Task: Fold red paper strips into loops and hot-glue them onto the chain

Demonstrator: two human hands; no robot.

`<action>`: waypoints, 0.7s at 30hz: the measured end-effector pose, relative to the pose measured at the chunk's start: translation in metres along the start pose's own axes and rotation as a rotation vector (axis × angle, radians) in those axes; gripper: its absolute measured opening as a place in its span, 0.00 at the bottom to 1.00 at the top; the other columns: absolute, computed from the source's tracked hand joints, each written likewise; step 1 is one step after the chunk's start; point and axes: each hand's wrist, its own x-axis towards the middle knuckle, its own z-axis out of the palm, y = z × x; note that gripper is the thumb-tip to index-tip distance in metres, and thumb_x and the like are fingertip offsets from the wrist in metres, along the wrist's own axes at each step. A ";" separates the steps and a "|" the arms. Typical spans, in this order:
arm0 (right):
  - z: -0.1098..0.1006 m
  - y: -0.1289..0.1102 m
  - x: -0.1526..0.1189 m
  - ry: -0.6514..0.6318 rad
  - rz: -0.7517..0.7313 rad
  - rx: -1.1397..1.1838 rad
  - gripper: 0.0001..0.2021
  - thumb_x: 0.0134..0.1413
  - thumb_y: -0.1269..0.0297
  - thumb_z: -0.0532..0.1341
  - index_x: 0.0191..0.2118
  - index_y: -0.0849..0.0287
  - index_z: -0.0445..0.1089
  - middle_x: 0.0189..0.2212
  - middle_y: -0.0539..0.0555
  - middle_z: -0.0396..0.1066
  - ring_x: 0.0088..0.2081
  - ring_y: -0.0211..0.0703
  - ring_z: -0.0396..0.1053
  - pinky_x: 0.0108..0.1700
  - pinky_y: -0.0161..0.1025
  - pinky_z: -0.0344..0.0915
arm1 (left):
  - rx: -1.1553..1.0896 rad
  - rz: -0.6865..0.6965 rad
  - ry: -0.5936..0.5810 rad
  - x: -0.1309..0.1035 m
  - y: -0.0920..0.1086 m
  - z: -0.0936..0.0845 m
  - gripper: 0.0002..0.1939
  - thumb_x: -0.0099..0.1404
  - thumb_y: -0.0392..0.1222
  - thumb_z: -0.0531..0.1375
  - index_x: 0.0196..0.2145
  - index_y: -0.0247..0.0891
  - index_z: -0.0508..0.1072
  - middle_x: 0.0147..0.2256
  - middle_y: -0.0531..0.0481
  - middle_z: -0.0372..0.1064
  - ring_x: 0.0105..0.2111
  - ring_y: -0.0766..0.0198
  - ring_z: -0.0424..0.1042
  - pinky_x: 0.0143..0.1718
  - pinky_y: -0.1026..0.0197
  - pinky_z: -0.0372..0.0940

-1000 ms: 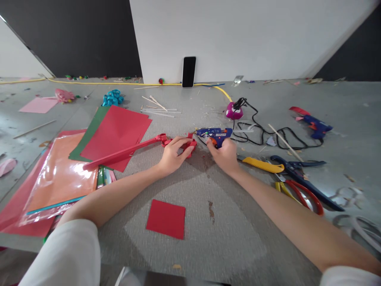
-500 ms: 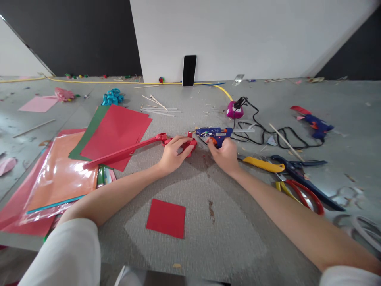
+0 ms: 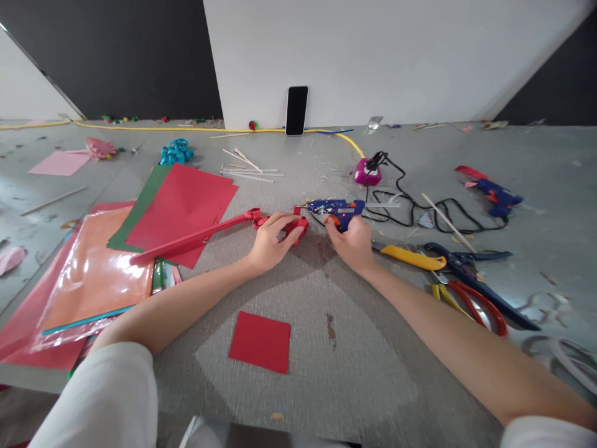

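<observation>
My left hand (image 3: 275, 241) is wrapped round a red paper piece with looped strips (image 3: 302, 231), partly hidden by the fingers. From it a long red strip (image 3: 200, 236) runs left over the paper sheets. A blue hot glue gun (image 3: 333, 206) is gripped in my right hand (image 3: 352, 244), with fingers at its orange trigger. The gun's nozzle points left and meets, or nearly meets, a small upright red tab on the paper piece; contact cannot be made out. Closer to me lies a red paper square (image 3: 260, 342) flat on the table.
At left are red sheets (image 3: 180, 205) and a plastic sleeve of orange paper (image 3: 102, 267). A phone (image 3: 297, 111) leans on the wall. Right of me lie a yellow cutter (image 3: 413, 256), red-handled scissors (image 3: 480, 308), a second glue gun (image 3: 497, 198) and a purple power socket (image 3: 367, 172) with black cords.
</observation>
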 end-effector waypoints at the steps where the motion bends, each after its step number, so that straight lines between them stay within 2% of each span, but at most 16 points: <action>1: 0.000 0.000 0.000 -0.001 0.005 0.004 0.14 0.58 0.51 0.62 0.30 0.56 0.74 0.23 0.55 0.75 0.29 0.52 0.75 0.40 0.48 0.71 | -0.001 0.000 0.001 0.000 0.000 0.000 0.12 0.74 0.45 0.60 0.48 0.36 0.78 0.46 0.40 0.78 0.47 0.58 0.77 0.50 0.55 0.73; 10: -0.001 -0.002 0.000 0.016 0.005 0.003 0.15 0.57 0.51 0.63 0.29 0.57 0.73 0.22 0.55 0.74 0.26 0.50 0.73 0.33 0.45 0.69 | 0.020 -0.022 0.008 0.000 0.000 0.000 0.14 0.74 0.47 0.59 0.49 0.36 0.78 0.47 0.39 0.77 0.48 0.58 0.77 0.52 0.54 0.73; 21: -0.001 -0.002 0.001 0.015 0.031 -0.012 0.14 0.57 0.52 0.62 0.27 0.56 0.70 0.21 0.53 0.71 0.28 0.50 0.73 0.38 0.46 0.69 | 0.038 -0.021 0.012 -0.001 -0.001 0.000 0.14 0.74 0.46 0.59 0.49 0.36 0.77 0.48 0.38 0.77 0.49 0.58 0.77 0.53 0.53 0.72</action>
